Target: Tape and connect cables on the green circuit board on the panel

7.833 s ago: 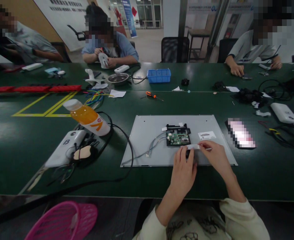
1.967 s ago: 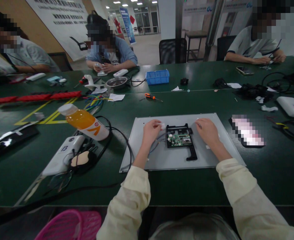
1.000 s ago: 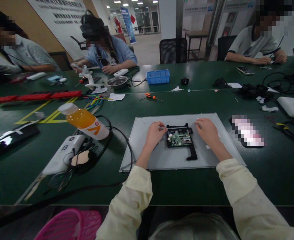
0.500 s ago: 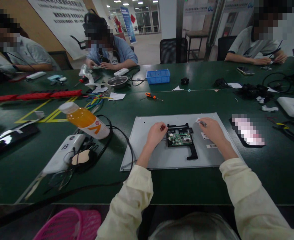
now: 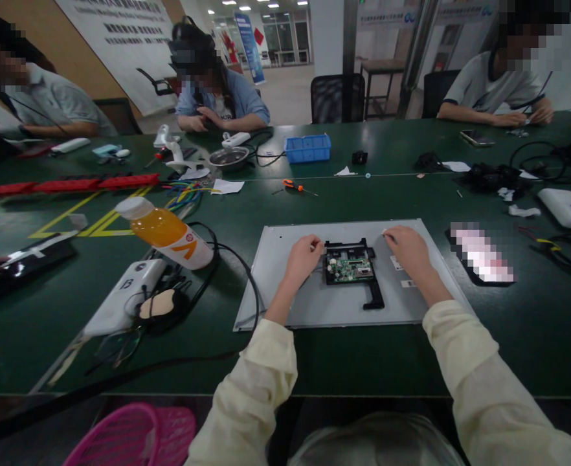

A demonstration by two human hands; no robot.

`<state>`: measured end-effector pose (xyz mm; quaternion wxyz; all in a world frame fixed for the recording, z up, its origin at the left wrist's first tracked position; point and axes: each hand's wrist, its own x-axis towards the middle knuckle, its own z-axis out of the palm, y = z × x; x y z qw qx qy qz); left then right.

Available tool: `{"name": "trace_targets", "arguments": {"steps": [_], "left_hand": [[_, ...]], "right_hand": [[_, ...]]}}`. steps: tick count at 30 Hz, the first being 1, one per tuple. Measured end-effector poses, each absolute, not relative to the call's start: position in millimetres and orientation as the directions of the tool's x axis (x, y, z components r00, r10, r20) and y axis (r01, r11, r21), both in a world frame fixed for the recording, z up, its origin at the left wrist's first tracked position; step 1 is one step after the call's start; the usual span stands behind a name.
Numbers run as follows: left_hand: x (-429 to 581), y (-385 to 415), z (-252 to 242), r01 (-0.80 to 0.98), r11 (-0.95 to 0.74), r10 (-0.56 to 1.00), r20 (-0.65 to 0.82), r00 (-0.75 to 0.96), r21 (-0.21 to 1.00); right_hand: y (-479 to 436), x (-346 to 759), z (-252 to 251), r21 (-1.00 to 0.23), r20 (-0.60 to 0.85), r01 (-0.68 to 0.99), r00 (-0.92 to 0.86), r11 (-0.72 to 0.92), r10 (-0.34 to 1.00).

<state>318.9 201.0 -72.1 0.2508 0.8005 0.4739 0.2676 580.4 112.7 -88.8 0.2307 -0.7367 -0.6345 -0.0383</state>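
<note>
A flat grey metal panel (image 5: 305,304) lies on the green table in front of me. On its middle sits a black plastic frame (image 5: 374,294) around a green circuit board (image 5: 348,268). My left hand (image 5: 305,255) is closed in a pinch at the frame's upper left corner; whatever its fingertips hold is too small to make out. To the right of the frame, my right hand (image 5: 404,246) rests on the panel with its fingers pressed together. Its fingertips are near the panel's far edge, and I cannot tell what is in them. White labels (image 5: 410,283) show beside that hand.
Left of the panel are a tilted orange drink bottle (image 5: 171,233), a white power bank (image 5: 125,294) and black cables. A phone (image 5: 480,254) lies to the right. Farther back are an orange screwdriver (image 5: 299,186) and a blue basket (image 5: 307,149). Several people sit around the table.
My right hand has turned slightly, and the small whitish-grey piece seen at its fingertips is now hardly visible. My left hand has barely shifted. The person opposite has moved their hands.
</note>
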Motion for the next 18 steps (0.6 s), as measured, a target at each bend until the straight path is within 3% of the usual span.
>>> {"name": "trace_targets", "arguments": {"steps": [6,12,18], "left_hand": [[319,202,-72,0.615,-0.406,0.901,0.183,0.393,0.676],[319,199,-67,0.607,-0.415,0.903,0.228,0.363,0.677],[325,186,-58,0.598,-0.609,0.793,0.398,0.461,0.521]], "right_hand": [[112,579,-88,-0.293,0.384,0.952,0.199,-0.086,0.902],[117,559,-84,-0.385,0.512,0.916,0.106,0.117,0.853],[125,535,-77,-0.387,0.503,0.888,-0.025,0.250,0.864]]}}
